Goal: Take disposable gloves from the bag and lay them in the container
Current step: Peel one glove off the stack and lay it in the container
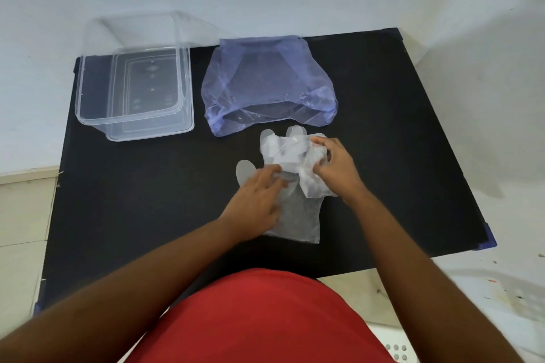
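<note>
Sitting at the far left of the black table (118,200) is one clear plastic container (134,79), open at the top with nothing visible in it; its long axis runs away from the person. Right of it, near the table's far edge, lies one bluish translucent bag (265,79), its open mouth turned toward the person.

Just in front of the bag's mouth, near the middle of the table, are the disposable gloves (300,209). At least two can be made out, though the thin film overlaps and an exact count cannot be told. One lies flat with its long axis running from the person toward the bag, cuff nearest the person and fingers pointing at the bag, its thumb sticking out to the left. A second is bunched on top of the first one's finger end.

The left hand (256,200) rests palm down on the flat glove, fingers spread and nearly straight, pressing rather than gripping. The right hand (336,168) is curled, with fingertips and thumb pinching the crumpled glove at its right side.

A red garment (259,318) fills the lower middle of the view.
</note>
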